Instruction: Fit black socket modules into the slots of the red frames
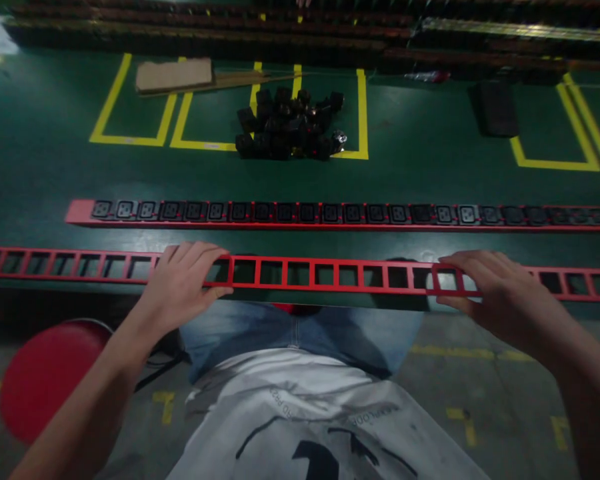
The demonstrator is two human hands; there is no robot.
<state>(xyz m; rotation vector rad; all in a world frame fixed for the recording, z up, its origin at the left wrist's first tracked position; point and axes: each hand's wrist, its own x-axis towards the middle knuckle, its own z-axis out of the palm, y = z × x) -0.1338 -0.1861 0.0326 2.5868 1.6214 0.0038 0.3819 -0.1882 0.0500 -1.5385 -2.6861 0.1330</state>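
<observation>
A long red strip with a row of square openings (311,275) lies across the front edge of the green table. My left hand (183,283) grips it left of the middle, fingers over the far side and thumb on the near side. In the same way my right hand (497,283) is closed around it further right. The openings between my hands show no inserts. Just beyond, parallel to it, rests a red power strip (290,225) fitted with a row of black sockets (307,212); neither hand touches it.
A heap of black socket pieces (290,127) sits on yellow-taped table markings. A piece of cardboard (174,75) lies at the back left, a black block (497,109) at the back right. Dark stacked strips (230,30) line the far edge. A red stool (55,380) stands at lower left.
</observation>
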